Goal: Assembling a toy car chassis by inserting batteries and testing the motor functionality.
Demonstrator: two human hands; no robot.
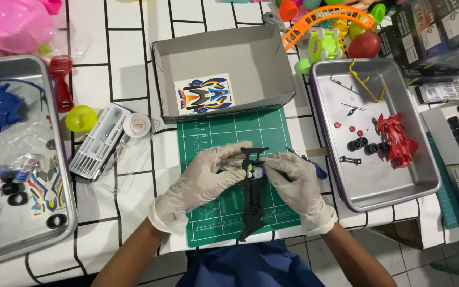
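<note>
Both gloved hands hold a black toy car frame (253,194) over the green cutting mat (213,139) on the worktop. The left hand (200,183) has its grip pinched on the frame's upper left side, fingers pressed together against the plastic. The right hand (298,187) closes on the upper right side, fingertips meeting at a small green and blue part (251,171) seated near the frame's front.

This looks like the stage of seating a small piece into the frame; the next move probably calls for steady pressure from both thumbs while the frame is kept from twisting.

The frame is long, narrow, glossy black and bare of wheels, its far end at the fingers and its near end toward the wrists. Beyond the grips sits an open grey box (224,69) holding a sticker sheet (204,94). Right of the right grip lies a metal tray (426,180) holding a red car body (397,139) and black wheels (365,144).
</note>
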